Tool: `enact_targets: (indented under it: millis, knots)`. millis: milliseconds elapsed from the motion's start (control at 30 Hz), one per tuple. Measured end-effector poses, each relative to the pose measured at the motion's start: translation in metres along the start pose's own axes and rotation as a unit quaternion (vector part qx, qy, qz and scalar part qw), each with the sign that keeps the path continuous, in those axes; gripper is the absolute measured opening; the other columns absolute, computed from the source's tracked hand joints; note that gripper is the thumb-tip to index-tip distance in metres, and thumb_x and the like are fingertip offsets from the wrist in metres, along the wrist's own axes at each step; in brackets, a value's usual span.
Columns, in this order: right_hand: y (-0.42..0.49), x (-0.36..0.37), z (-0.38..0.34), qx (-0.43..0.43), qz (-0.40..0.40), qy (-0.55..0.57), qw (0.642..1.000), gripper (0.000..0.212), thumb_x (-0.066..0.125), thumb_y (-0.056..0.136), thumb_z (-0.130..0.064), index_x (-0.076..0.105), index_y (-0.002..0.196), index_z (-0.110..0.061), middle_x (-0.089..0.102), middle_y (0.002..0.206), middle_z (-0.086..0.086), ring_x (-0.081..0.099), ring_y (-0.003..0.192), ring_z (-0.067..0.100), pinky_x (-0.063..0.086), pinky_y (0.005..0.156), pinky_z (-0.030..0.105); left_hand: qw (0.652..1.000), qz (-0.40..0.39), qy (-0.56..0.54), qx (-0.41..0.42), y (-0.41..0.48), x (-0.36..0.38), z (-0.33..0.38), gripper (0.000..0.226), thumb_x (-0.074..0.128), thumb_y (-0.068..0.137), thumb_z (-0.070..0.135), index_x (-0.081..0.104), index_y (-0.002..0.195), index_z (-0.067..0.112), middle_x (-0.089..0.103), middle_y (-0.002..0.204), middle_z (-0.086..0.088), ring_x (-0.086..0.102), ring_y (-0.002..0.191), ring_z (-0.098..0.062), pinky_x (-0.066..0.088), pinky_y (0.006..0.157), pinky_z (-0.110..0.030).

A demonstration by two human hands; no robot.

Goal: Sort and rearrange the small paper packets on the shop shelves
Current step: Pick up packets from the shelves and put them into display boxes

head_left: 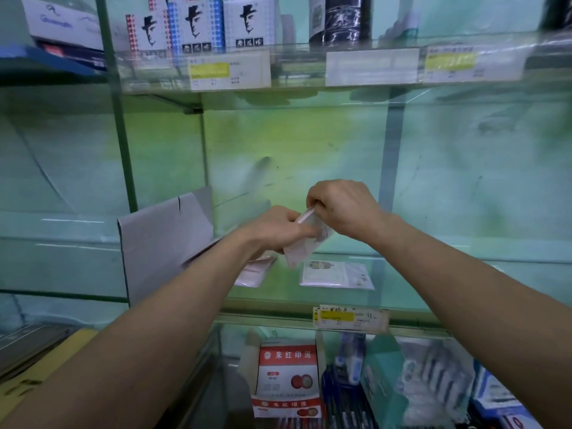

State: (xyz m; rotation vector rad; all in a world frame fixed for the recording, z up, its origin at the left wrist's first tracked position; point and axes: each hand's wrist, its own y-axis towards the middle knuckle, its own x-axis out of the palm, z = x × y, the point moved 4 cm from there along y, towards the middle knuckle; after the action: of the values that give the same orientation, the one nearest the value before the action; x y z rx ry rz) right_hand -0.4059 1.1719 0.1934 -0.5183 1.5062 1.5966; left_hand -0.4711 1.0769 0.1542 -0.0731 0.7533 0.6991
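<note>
Head view: fingers (312,198) of my right hand (343,209) pinch the top edge of a small stack of thin, pale, flat paper packets (301,250). My left hand (275,227) grips it lower down, just above the glass shelf (433,292). I judge the packets light, floppy and slippery, best pinched firmly at an edge.

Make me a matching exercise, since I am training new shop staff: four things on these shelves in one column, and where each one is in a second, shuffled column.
Things
1. bundle of packets
2. flat packet
3. red and white box
4. grey card

Places
A. leaning at the left of the glass shelf
B. standing below the glass shelf
C. held between the left hand and the right hand
D. lying flat on the glass shelf

Pairs: 1-C, 2-D, 3-B, 4-A
</note>
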Motion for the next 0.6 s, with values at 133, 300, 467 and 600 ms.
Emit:
enact_targets:
  millis: [133, 300, 467, 600]
  knots:
    - [0.000, 0.008, -0.010, 0.001, -0.015, 0.041, 0.999, 0.030, 0.045, 0.090, -0.009, 0.066, 0.109, -0.018, 0.066, 0.113, 0.001, 0.058, 0.103, 0.026, 0.040, 0.071, 0.030, 0.996, 0.025, 0.079, -0.018, 0.003, 0.002, -0.006, 0.015, 0.052, 0.092, 0.017, 0.061, 0.091, 0.005, 0.059, 0.083, -0.013, 0.054, 0.065, -0.023, 0.040, 0.052, -0.025]
    - [-0.002, 0.022, -0.001, 0.051, -0.095, 0.090, 0.990, 0.056, 0.056, 0.089, -0.014, 0.038, 0.142, -0.013, 0.053, 0.134, 0.009, 0.053, 0.119, 0.028, 0.046, 0.094, 0.038, 0.994, 0.084, 0.015, -0.072, -0.004, -0.004, -0.028, 0.031, 0.049, 0.095, 0.017, 0.055, 0.118, -0.003, 0.062, 0.090, -0.016, 0.060, 0.071, -0.027, 0.047, 0.051, -0.027]
    - [-0.024, 0.052, 0.003, 0.069, -0.316, 0.102, 0.941, 0.074, 0.068, 0.084, -0.038, 0.036, 0.145, -0.010, 0.042, 0.147, 0.007, 0.044, 0.131, 0.024, 0.035, 0.110, 0.037, 0.991, 0.108, -0.004, -0.083, -0.007, -0.017, -0.034, 0.038, 0.051, 0.096, 0.019, 0.052, 0.126, -0.003, 0.064, 0.104, -0.021, 0.061, 0.079, -0.030, 0.051, 0.063, -0.032]
    - [-0.041, 0.065, 0.006, 0.069, -0.475, 0.036, 0.877, 0.083, 0.064, 0.079, -0.058, 0.035, 0.146, -0.020, 0.034, 0.151, 0.003, 0.035, 0.136, 0.026, 0.027, 0.113, 0.043, 0.989, 0.112, -0.008, -0.094, -0.008, -0.021, -0.044, 0.036, 0.050, 0.096, 0.017, 0.053, 0.125, -0.003, 0.062, 0.095, -0.016, 0.061, 0.075, -0.028, 0.051, 0.058, -0.029]
